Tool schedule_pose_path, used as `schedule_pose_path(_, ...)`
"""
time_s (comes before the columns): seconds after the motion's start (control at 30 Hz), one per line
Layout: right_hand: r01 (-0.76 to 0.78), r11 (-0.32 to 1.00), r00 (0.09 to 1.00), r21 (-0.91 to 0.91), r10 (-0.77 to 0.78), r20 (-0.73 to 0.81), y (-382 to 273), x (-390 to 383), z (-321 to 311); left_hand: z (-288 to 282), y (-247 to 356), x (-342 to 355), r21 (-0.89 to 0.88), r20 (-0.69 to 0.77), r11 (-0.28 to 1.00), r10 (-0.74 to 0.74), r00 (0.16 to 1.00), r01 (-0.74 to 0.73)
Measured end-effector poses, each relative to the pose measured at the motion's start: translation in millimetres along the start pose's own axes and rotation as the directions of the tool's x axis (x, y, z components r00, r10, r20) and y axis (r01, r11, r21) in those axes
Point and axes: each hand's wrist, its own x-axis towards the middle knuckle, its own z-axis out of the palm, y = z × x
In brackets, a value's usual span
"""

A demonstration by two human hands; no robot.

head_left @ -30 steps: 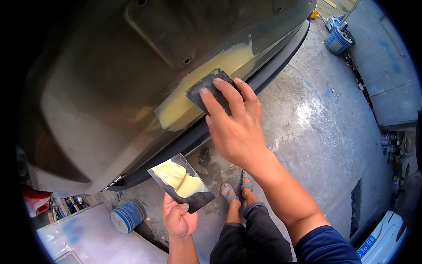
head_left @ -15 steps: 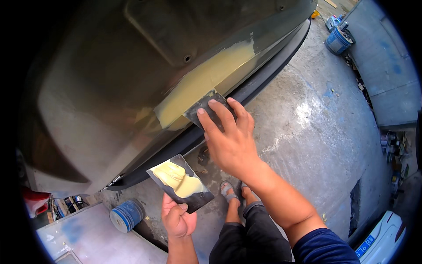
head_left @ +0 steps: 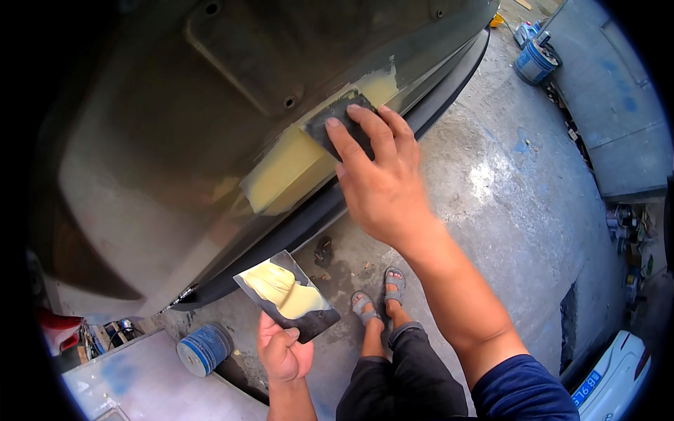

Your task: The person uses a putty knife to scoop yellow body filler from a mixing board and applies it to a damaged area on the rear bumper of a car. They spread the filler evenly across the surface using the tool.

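My right hand point(head_left: 382, 182) grips a dark, flexible spreader point(head_left: 317, 130) with fingertips on its face, laid against the yellow filler band point(head_left: 281, 168) along the lower edge of a dark car body panel point(head_left: 140, 140). Below that, my left hand point(head_left: 284, 351) holds up a thin dark board point(head_left: 316, 321) by its lower end, thumb on top. A thick pale-yellow heap of filler point(head_left: 270, 281) covers much of the board. The panel's black lower trim point(head_left: 239, 261) runs just above the board.
Concrete floor point(head_left: 491, 231) lies beneath, with my sandaled feet point(head_left: 393, 284). Blue pails stand at lower left point(head_left: 203, 349) and upper right point(head_left: 537, 62). Flat grey panels border left point(head_left: 140, 372) and right point(head_left: 618, 119). A red lamp point(head_left: 56, 330) and a white bumper piece point(head_left: 607, 382) sit at the rim.
Over the last half second my right hand has moved up and to the right along the filler band with the spreader. My left hand and board have barely moved.
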Motion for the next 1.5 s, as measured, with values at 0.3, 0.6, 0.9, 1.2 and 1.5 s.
schedule_pose_path(0.3,-0.017,1.000,0.993,-0.013,0.018,0.119,-2.3,-37.7,-1.2,0.6,2.5,6.2,0.012,-0.009,1.000,0.005,1.000,-0.005)
schedule_pose_path(0.6,-0.034,0.999,0.999,-0.017,0.034,0.000,23.2,-3.8,-17.1,8.0,0.7,7.1,0.011,-0.007,1.000,-0.005,1.000,0.005)
schedule_pose_path(0.9,-0.019,1.000,1.000,0.007,0.019,0.011,35.2,-0.4,-4.4,11.2,-2.0,7.5,0.024,-0.001,1.000,0.001,1.000,-0.001)
schedule_pose_path(1.2,-0.025,1.000,1.000,-0.005,0.025,-0.008,30.5,6.7,-25.7,17.5,-3.1,6.0,0.018,-0.002,1.000,-0.006,1.000,0.006)
schedule_pose_path(1.5,-0.043,0.999,0.998,-0.031,0.044,0.054,39.7,-7.0,-10.6,17.4,-6.2,7.8,0.025,0.005,1.000,-0.008,1.000,0.008)
